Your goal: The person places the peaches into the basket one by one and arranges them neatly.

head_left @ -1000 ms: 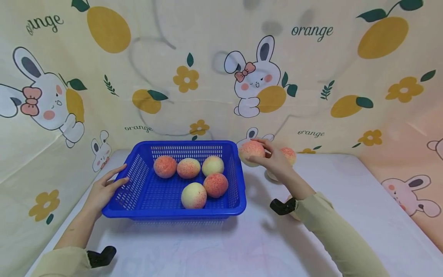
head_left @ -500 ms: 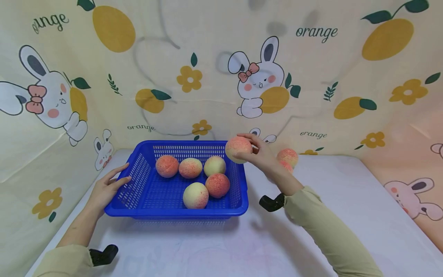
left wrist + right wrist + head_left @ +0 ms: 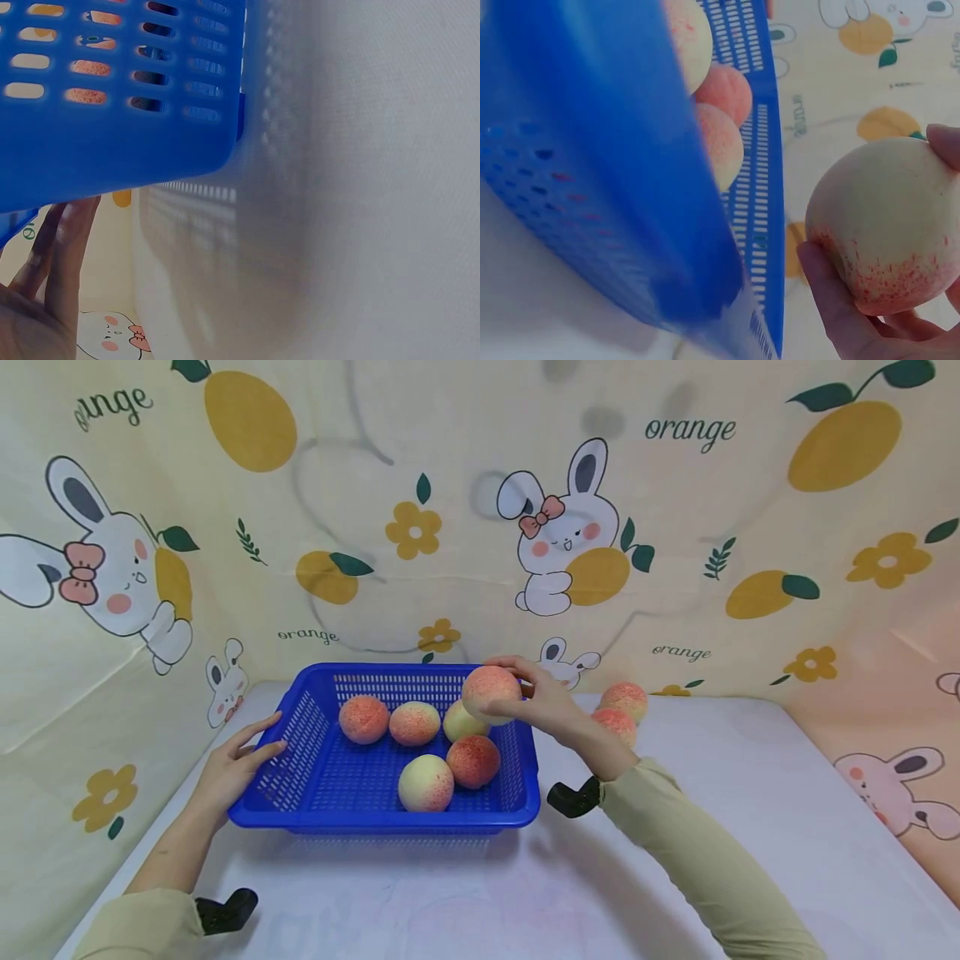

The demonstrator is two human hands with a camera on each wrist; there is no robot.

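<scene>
A blue plastic basket (image 3: 330, 820) stands on the table with several peaches in it, among them a deep red peach (image 3: 473, 762) and a pale peach (image 3: 425, 783). My left hand (image 3: 228, 772) grips the basket's left rim, its fingertips over the edge; in the left wrist view part of this hand (image 3: 52, 292) shows beside the basket wall. My right hand (image 3: 543, 702) holds a pink-and-cream peach (image 3: 491, 692) above the basket's right rear part, partly hiding a yellow peach (image 3: 461, 724). The right wrist view shows the held peach (image 3: 885, 225) between thumb and fingers.
Two peaches (image 3: 624, 700) lie on the table right of the basket, partly behind the right forearm. The white tabletop (image 3: 750, 827) stretches to the right and front. A printed cloth (image 3: 465, 543) with rabbits and oranges hangs behind it.
My right hand has carried the peach leftward, from beside the basket's right rim to over its inside. The left hand keeps its place on the rim. The view has shifted slightly.
</scene>
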